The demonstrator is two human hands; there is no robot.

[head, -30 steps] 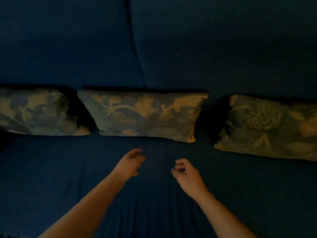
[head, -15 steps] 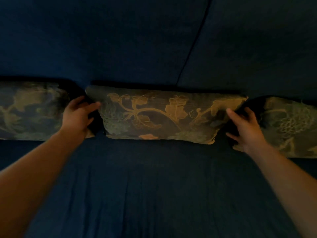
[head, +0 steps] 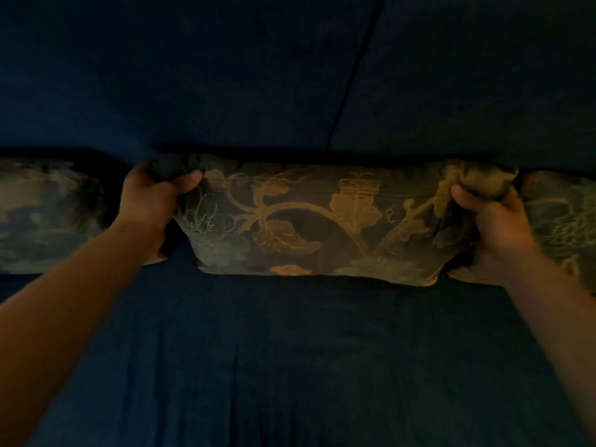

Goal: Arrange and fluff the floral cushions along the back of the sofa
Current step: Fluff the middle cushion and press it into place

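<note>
Cushion (head: 309, 227) between the hands: left hand (head: 151, 204) and right hand (head: 493, 227) each clamp an upper corner. Best lift evenly, shake, avoid nudging neighbours.

**No legible text in view**

Nothing in this dim view can be read: no words, labels, brands, numbers or signs. The only markings are woven ones, a gold vine-and-leaf pattern on the dark rectangular fabric cushion (head: 322, 227) at the centre, and fainter floral motifs on the similar cushions at 9 o'clock (head: 45, 217) and 3 o'clock (head: 561, 221). The plain dark blue fabric sofa (head: 290, 366) bears no tag or lettering.
</note>
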